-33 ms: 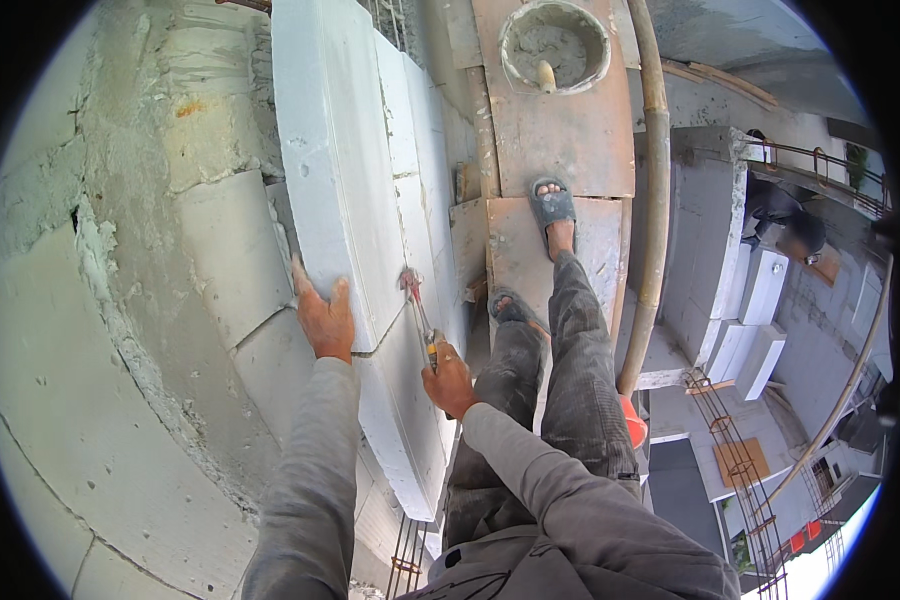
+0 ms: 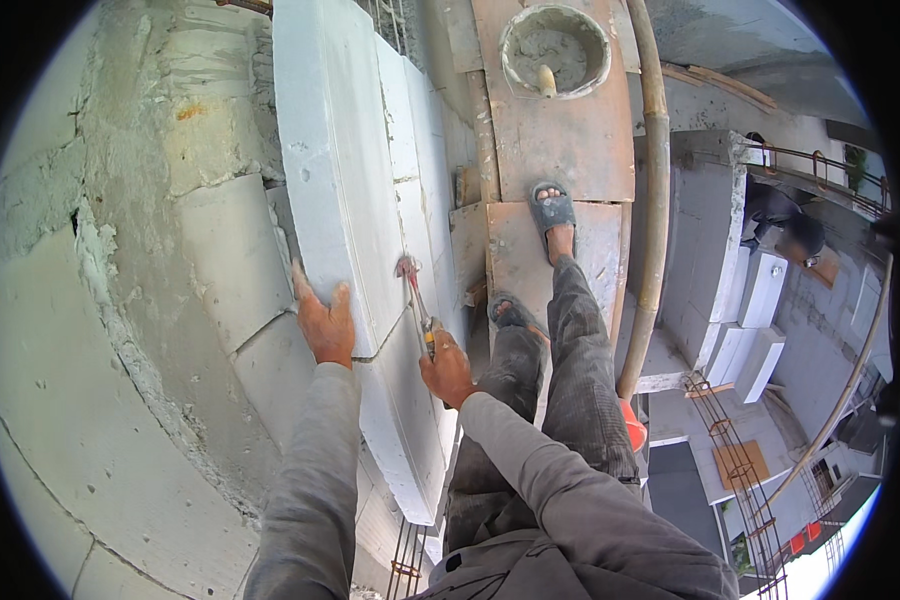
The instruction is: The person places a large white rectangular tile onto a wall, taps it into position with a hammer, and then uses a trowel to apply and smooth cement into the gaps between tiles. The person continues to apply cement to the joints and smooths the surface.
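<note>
Masonry of pale grey rectangular blocks (image 2: 110, 360) fills the frame's left; left of centre, the left hand (image 2: 325, 320), open with fingers parted, rests against a long white rectangular block (image 2: 335, 180); near centre, the right hand (image 2: 447, 370) grips a red-headed metal tool with a yellow-banded handle (image 2: 417, 296); at upper centre-right sits a round, grey-smeared bucket (image 2: 604, 70)
</note>
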Demonstrator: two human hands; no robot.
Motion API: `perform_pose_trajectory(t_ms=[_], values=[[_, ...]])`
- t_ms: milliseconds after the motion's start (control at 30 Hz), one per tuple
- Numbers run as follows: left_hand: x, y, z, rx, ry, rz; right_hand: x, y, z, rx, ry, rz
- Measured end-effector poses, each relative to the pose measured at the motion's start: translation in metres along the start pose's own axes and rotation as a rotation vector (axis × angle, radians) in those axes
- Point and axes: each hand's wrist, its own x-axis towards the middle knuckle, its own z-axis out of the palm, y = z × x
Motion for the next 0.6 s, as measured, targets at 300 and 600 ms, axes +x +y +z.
perform_pose_trajectory(t_ms=[300,600], values=[[-0.004,-0.003,0.001,0.005,0.039,0.021,0.174,-0.085,-0.096,0.686,0.174,-0.234],[-0.006,-0.008,0.000,-0.097,0.004,-0.032,0.214,-0.117,-0.093,0.933,0.045,-0.099]])
